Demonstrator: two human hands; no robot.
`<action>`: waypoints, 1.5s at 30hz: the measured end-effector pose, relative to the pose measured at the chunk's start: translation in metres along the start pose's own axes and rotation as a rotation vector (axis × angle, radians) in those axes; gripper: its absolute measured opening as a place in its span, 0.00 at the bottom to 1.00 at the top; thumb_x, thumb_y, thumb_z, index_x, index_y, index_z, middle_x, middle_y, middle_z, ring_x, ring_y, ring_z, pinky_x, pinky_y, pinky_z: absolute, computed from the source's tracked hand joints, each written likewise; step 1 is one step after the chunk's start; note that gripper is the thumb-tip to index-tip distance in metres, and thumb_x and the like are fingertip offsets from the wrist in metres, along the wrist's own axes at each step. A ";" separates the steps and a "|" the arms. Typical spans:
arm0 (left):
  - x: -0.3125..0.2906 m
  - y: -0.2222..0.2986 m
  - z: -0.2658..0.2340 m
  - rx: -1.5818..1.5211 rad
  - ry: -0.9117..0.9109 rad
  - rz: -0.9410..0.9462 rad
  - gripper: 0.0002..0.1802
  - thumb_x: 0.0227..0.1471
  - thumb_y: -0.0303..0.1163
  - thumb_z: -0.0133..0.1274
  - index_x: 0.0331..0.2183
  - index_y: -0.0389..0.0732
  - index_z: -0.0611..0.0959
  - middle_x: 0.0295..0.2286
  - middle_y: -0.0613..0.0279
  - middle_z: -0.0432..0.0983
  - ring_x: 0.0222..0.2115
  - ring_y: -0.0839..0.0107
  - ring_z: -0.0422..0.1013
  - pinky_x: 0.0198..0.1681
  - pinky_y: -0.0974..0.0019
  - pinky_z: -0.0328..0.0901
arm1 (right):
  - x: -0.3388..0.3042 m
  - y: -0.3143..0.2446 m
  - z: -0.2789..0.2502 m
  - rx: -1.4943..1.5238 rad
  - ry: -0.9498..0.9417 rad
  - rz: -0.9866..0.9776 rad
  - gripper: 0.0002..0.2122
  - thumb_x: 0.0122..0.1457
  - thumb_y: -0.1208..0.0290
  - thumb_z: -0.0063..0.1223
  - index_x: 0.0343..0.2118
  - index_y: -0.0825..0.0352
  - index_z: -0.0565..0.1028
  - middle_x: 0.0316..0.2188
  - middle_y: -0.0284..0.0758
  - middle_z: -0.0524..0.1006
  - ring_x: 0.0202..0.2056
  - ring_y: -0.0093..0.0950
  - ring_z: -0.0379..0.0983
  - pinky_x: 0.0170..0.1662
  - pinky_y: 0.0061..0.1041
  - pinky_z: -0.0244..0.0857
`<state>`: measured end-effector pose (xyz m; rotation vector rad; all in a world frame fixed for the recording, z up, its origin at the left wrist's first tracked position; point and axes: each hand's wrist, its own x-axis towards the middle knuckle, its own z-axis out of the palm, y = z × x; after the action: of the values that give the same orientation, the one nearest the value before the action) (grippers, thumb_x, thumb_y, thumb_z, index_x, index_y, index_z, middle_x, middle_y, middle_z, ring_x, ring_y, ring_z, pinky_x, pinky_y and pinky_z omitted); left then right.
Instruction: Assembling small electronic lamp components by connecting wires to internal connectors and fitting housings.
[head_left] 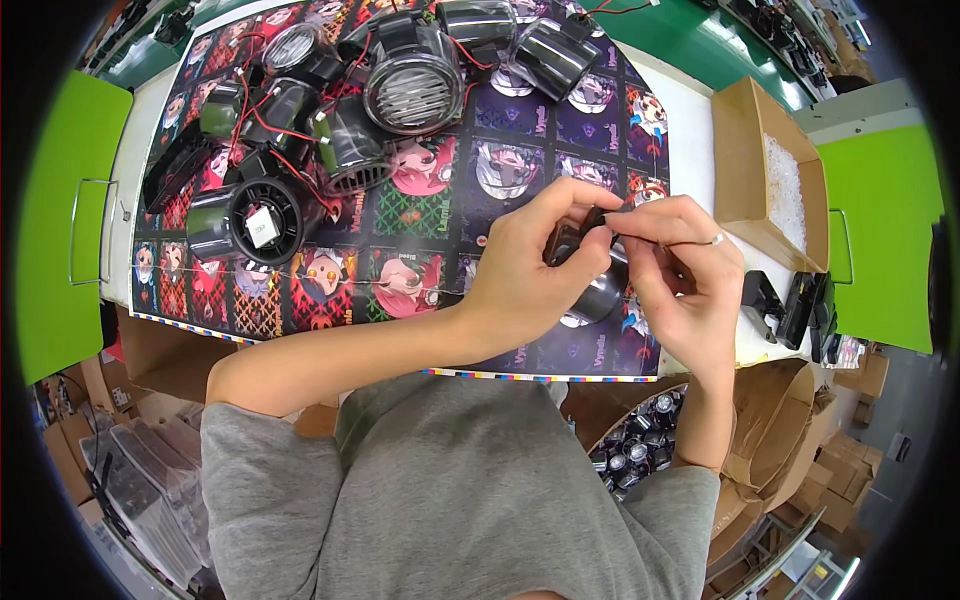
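Observation:
My left hand (540,255) is wrapped round a glossy black cylindrical fan unit (603,290), holding it over the right part of the printed sheet. My right hand (685,260) is closed beside it, thumb and fingertips pinched together at the unit's upper end, close to the left fingertips. A bit of red shows there, but what the right fingers pinch is too small to make out. Similar black fan units lie at the far left, among them one with a round grille (413,92) and one with a white label on its hub (262,228).
A cardboard box (740,165) of small translucent pieces stands at the right. Black parts (775,305) lie below it. The printed sheet (410,285) covers the table. Red and black wires trail between the units. Under the front edge, an open carton (770,430) sits near many black-and-silver parts (635,450).

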<state>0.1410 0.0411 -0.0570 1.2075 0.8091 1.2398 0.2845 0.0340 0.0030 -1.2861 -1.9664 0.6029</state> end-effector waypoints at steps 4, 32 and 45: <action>0.000 -0.003 -0.003 -0.033 -0.003 0.010 0.13 0.46 0.22 0.50 0.38 0.36 0.74 0.26 0.63 0.74 0.27 0.81 0.68 0.31 0.75 0.64 | -0.006 -0.007 0.000 -0.005 0.008 0.060 0.13 0.44 0.88 0.49 0.34 0.71 0.76 0.28 0.34 0.73 0.19 0.19 0.66 0.20 0.16 0.60; 0.006 0.011 -0.011 0.434 0.012 0.235 0.14 0.44 0.19 0.51 0.37 0.35 0.78 0.27 0.60 0.76 0.28 0.77 0.72 0.30 0.74 0.65 | -0.023 -0.017 0.034 -0.502 0.296 -0.084 0.15 0.45 0.89 0.52 0.37 0.71 0.76 0.22 0.36 0.70 0.21 0.27 0.67 0.24 0.23 0.63; 0.010 0.012 -0.017 0.526 0.010 0.421 0.14 0.39 0.20 0.52 0.34 0.37 0.80 0.25 0.58 0.75 0.24 0.68 0.71 0.27 0.70 0.65 | -0.018 -0.013 0.027 -0.315 0.289 -0.041 0.16 0.42 0.87 0.54 0.38 0.68 0.76 0.21 0.34 0.69 0.18 0.26 0.68 0.21 0.24 0.63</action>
<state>0.1241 0.0535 -0.0481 1.8703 0.9542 1.4134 0.2609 0.0121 -0.0111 -1.4259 -1.8857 0.0780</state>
